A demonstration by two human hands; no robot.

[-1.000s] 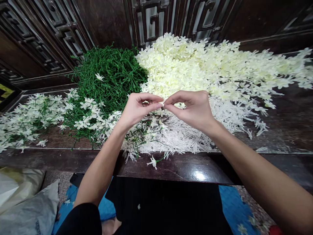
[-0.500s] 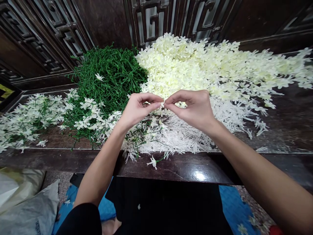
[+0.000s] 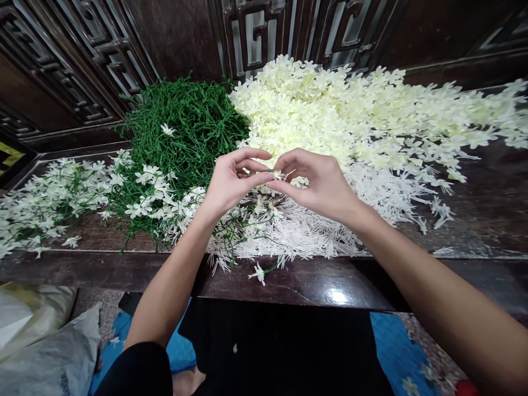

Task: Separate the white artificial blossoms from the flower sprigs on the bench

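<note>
Flower [image 3: 279, 175]: pinched between left hand [image 3: 231, 181] and right hand [image 3: 319, 184], both grips closed on it. Stems [image 3: 185, 124] heaped far left; petals [image 3: 342, 110] far right, on counter [image 3: 487, 214].

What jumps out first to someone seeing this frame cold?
The big heap of cream flower heads filling the back right of the dark wooden ledge, beside a tangle of green stems at back left. In front, the left hand and right hand meet fingertip to fingertip, pinching a small white flower.
</note>
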